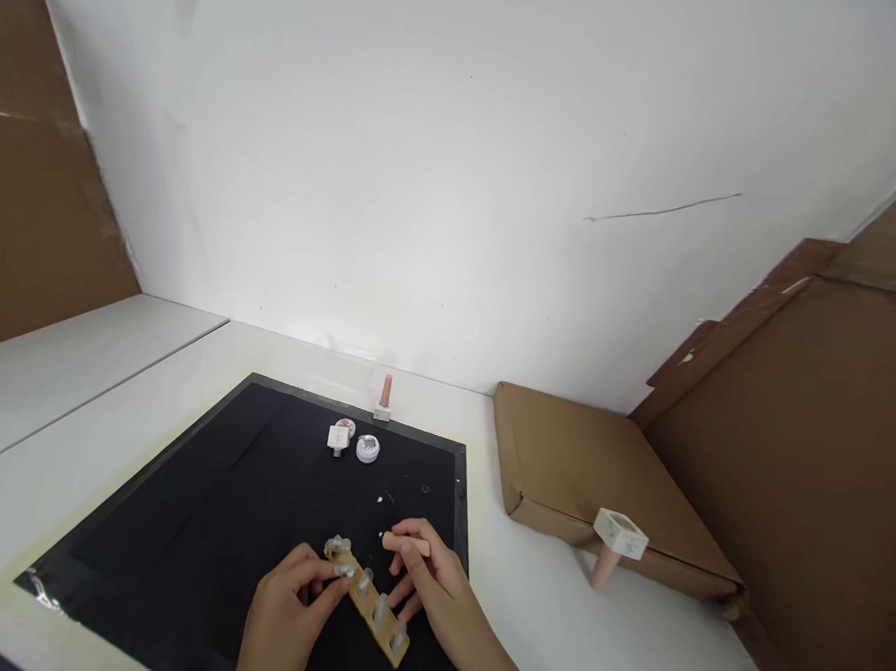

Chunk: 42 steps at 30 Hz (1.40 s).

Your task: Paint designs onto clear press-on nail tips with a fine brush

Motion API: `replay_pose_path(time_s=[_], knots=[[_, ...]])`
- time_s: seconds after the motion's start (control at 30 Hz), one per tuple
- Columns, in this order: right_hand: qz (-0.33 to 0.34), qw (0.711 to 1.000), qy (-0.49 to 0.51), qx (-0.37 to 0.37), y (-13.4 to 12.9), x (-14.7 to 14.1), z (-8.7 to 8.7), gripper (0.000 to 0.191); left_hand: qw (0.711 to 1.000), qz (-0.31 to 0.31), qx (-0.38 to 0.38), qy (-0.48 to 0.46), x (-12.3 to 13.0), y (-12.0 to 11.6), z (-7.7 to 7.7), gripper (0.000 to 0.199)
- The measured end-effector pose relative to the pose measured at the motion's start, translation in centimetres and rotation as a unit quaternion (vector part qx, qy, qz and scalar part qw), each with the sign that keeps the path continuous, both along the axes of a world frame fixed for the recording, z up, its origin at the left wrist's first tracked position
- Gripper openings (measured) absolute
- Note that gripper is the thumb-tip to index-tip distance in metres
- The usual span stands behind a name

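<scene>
My left hand [284, 607] pinches a pale false nail [344, 570] between thumb and fingers, at the far part of a wooden nail stand [383, 635]. Several clear false nails stick up along this strip, which lies slantwise on a black mat [205, 523]. In my right hand [441, 590] is a nail polish brush [416, 546], gripped by its pink cap. Its tip points left, above the stand and apart from the nail. My lower right fingers are close to the strip's right side; whether they touch it I cannot tell.
Beyond the hands are a capless white polish bottle [339, 437] and a round white jar [368, 449]. A pink-capped polish bottle [382, 410] stands at the mat's back edge. At right, another polish bottle [619, 535] rests cap-down near a flat cardboard box [583, 463].
</scene>
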State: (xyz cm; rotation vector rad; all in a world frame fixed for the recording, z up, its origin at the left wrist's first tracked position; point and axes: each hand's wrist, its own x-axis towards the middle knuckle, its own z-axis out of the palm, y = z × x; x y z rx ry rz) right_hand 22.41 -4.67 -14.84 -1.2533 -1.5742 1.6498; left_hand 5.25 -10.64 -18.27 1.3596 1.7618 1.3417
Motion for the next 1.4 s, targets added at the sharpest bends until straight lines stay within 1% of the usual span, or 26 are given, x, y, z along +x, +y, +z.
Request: replay_pose_path(time_s=[0.07,0.17,0.5,0.67,0.93,1.07,1.17,1.4], knots=[[0.003,1.0,0.001,-0.001,0.0,0.1,0.1,0.026,1.0,-0.012,-0.017,0.015,-0.1,0.2,0.2,0.022],[0.008,1.0,0.003,-0.001,0.1,0.1,0.0,0.026,0.999,-0.006,-0.032,0.029,-0.1,0.3,0.4,0.017],[0.027,1.0,0.001,0.01,0.2,0.3,0.2,0.026,0.993,0.006,-0.087,0.082,0.6,0.8,1.1,0.016],[0.034,0.999,-0.004,0.012,0.4,0.3,0.0,0.025,0.991,-0.009,-0.096,0.088,0.5,0.8,0.9,0.018],[0.032,0.999,-0.009,0.009,0.3,0.3,0.1,0.025,0.995,-0.055,-0.05,0.072,-0.5,-0.2,-0.6,0.02],[0.03,0.999,-0.012,0.005,0.3,0.2,0.1,0.025,0.996,-0.044,0.029,0.079,-0.1,-0.9,-1.2,0.03],[0.031,0.999,-0.015,0.004,0.3,0.2,0.2,0.026,0.991,-0.047,0.07,0.105,0.4,-1.3,-1.4,0.036],[0.034,0.999,-0.02,0.006,0.4,0.2,0.5,0.026,0.978,-0.066,0.095,0.172,0.8,-1.4,-1.3,0.038]])
